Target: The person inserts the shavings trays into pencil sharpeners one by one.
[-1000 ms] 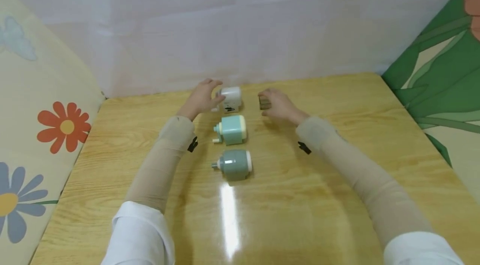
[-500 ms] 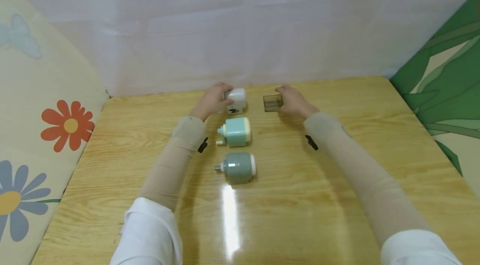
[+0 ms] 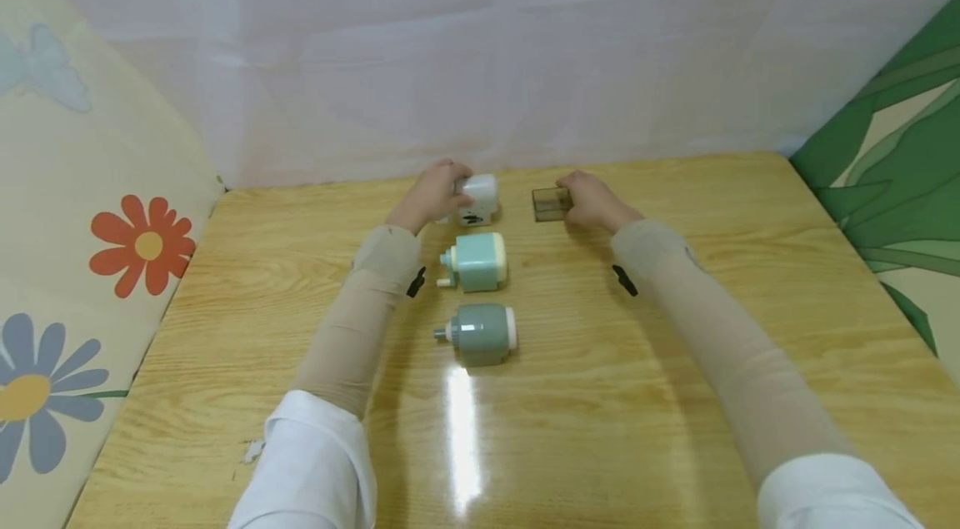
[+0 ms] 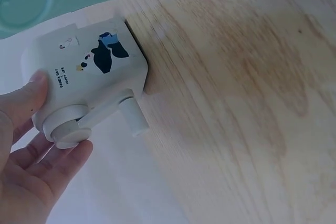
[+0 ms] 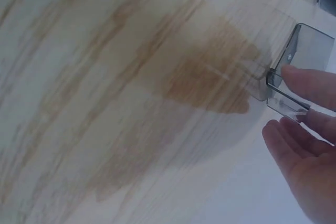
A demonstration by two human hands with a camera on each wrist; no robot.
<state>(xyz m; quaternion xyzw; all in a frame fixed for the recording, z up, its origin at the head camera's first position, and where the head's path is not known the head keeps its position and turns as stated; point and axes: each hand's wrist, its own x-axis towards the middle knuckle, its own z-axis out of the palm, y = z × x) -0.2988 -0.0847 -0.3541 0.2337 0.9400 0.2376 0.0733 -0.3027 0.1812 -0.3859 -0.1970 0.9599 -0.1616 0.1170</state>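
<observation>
A white crank pencil sharpener (image 3: 480,194) with a panda print stands at the back of the table. My left hand (image 3: 437,196) grips its crank end; in the left wrist view the thumb lies on the body, and the fingers curl behind the round crank hub (image 4: 71,132). To its right, a smoky clear shavings drawer (image 3: 549,205) lies apart from the sharpener. My right hand (image 3: 596,202) pinches the drawer's right end, the thumb (image 5: 310,85) over its wall in the right wrist view. Its open compartment shows from above.
A light teal sharpener (image 3: 477,262) with a cream face and a grey-green sharpener (image 3: 482,333) stand in a line in front of the white one, cranks to the left. A pale cloth wall (image 3: 510,54) rises behind the table's back edge.
My left hand has come in closer and taken hold of the white sharpener. My right hand has drawn back to the drawer's right end, and more of the drawer shows.
</observation>
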